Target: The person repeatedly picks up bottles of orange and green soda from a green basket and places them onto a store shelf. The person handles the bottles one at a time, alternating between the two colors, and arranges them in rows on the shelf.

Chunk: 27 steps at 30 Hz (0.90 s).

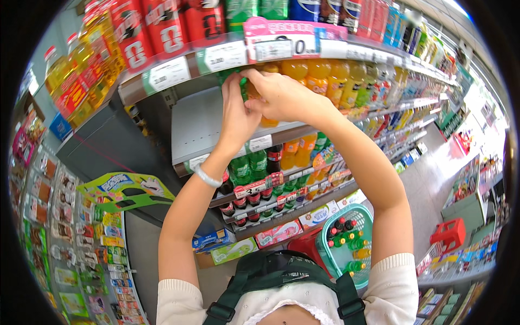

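Observation:
Both my hands reach onto the upper drink shelf, just under its price rail. My left hand (239, 113), with a pale bangle (207, 176) on the wrist, has its fingers against a green plastic bottle (243, 87), mostly hidden by them. Close beside it, my right hand (280, 94) bends its fingers over the green bottle and an orange drink bottle (253, 92). The hands overlap, so their grip is hidden. A row of orange soda bottles (317, 77) stands to the right. Left of my hands lies the bare grey shelf board (195, 126).
Red cans (164, 26) stand above the price rail (221, 57). Cooking-oil bottles (73, 77) are at upper left. Lower shelves hold green bottles (240, 170) and cola. A teal basket (325, 243) with several bottles stands low right, near drink cartons (278, 232). A red stool (448, 234) stands farther right.

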Each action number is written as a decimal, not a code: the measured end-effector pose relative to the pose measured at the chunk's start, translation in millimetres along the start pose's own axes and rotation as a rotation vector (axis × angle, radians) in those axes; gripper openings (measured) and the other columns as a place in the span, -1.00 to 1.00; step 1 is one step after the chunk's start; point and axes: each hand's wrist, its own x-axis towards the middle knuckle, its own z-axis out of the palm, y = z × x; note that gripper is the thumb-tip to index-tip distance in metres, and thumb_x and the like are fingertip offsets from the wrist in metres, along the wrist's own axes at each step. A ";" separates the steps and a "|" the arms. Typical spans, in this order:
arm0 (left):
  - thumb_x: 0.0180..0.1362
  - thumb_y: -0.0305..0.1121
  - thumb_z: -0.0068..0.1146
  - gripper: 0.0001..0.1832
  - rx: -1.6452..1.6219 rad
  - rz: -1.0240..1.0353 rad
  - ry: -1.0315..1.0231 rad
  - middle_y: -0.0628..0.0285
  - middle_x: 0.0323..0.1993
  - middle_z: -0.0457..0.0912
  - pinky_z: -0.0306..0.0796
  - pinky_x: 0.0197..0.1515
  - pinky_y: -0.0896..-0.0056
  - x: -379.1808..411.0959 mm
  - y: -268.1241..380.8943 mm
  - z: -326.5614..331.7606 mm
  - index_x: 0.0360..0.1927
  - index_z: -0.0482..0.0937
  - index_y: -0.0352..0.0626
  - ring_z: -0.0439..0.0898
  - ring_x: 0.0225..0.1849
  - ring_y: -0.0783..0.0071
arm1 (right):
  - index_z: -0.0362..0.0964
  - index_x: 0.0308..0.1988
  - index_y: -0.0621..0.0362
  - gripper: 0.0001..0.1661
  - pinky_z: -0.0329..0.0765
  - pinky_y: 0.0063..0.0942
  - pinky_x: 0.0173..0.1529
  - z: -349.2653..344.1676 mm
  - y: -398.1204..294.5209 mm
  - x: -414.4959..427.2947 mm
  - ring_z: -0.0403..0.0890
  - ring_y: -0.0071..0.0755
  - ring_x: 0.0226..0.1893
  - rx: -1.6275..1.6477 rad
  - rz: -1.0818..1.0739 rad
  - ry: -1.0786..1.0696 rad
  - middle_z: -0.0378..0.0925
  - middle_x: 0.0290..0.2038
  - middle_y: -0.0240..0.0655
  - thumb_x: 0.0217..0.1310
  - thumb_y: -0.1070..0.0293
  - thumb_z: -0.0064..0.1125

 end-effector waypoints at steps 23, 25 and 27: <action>0.22 -0.52 0.08 -0.66 -1.043 -0.275 -1.201 0.13 -0.08 0.61 0.46 -0.04 0.48 -214.2 175.8 222.9 0.07 0.42 -0.37 0.60 -0.09 0.50 | 0.44 -0.03 0.28 -0.69 0.57 -0.46 -0.11 33.2 19.8 -425.7 0.64 -0.43 -0.23 0.518 0.967 0.538 0.62 -0.22 -0.24 0.25 0.37 0.12; 0.23 -0.51 0.07 -0.65 -1.064 -0.406 -1.352 0.13 -0.08 0.61 0.46 -0.02 0.49 -243.6 186.2 239.5 0.08 0.41 -0.37 0.59 -0.07 0.49 | 0.45 -0.03 0.29 -0.69 0.56 -0.49 -0.10 46.2 13.4 -456.7 0.62 -0.48 -0.22 0.551 1.113 0.565 0.61 -0.22 -0.26 0.27 0.37 0.10; 0.17 -0.52 0.10 -0.65 -1.125 -0.473 -1.367 0.09 -0.16 0.61 0.49 -0.07 0.42 -273.8 195.4 254.0 0.04 0.43 -0.37 0.64 -0.15 0.40 | 0.44 -0.06 0.32 -0.72 0.58 -0.47 -0.18 67.0 10.1 -481.5 0.65 -0.40 -0.28 0.521 1.195 0.648 0.62 -0.27 -0.18 0.24 0.43 0.09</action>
